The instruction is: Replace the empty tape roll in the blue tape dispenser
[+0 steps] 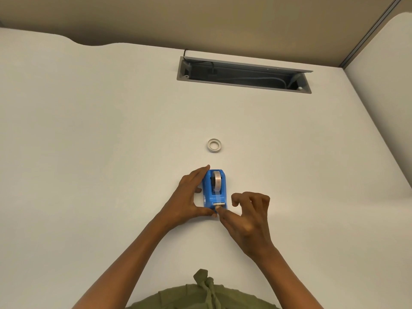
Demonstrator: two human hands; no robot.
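Observation:
The blue tape dispenser [214,189] stands on the white desk [100,152] with a clear tape roll [216,179] seated in it. A strip of tape runs down to the metal cutter at its near end. My left hand [189,197] holds the dispenser by its left side, thumb at the near corner. My right hand [245,217] presses its thumb and forefinger on the tape end at the cutter; its other fingers are curled. An empty white tape core [214,145] lies flat on the desk beyond the dispenser.
An open grey cable tray [243,73] with cables is set into the desk at the back. A beige partition wall [200,18] rises behind it. A second desk surface adjoins at the right [379,108].

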